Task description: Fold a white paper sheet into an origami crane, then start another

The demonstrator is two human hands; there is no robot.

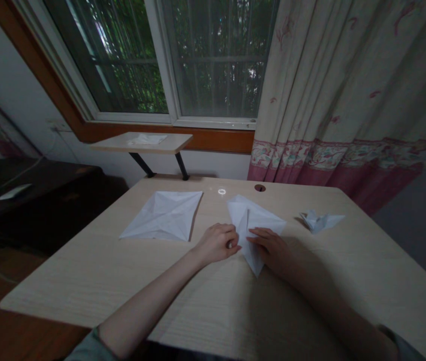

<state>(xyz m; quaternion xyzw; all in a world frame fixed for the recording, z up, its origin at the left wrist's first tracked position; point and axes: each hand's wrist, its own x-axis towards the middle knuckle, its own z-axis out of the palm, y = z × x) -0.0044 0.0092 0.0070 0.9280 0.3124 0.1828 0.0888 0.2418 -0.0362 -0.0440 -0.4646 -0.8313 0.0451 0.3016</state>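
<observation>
Two hands of mine are down on the folded sheet of paper [253, 220], which lies on a pale wooden desk [85, 281] with its narrow point aimed toward me. My left hand [216, 244] sits just beside the left edge of the folded sheet, curled up, its fingers [223, 231] bent inward. Their tips reach the paper, but I cannot tell whether they pinch it or only touch it. My right hand [269, 248] lies across the right part of the folded sheet, flat and relaxed, with the fingers stretched out over the paper and not gripping it.

Left of the folded sheet, near but not touching it, a larger creased square of paper [164, 215] lies flat, one corner toward me. Right of the folded sheet, a little farther off, sits a small folded paper shape [320, 220]. Just beyond the folded sheet, a round hole [260, 188] marks the desk's far side. Farther beyond and to the left, a narrow shelf [141, 143] on dark legs carries a piece of white paper [146, 139] below the window [213, 60]. A cream curtain [348, 85] with a pink border hangs beyond and to the right.
</observation>
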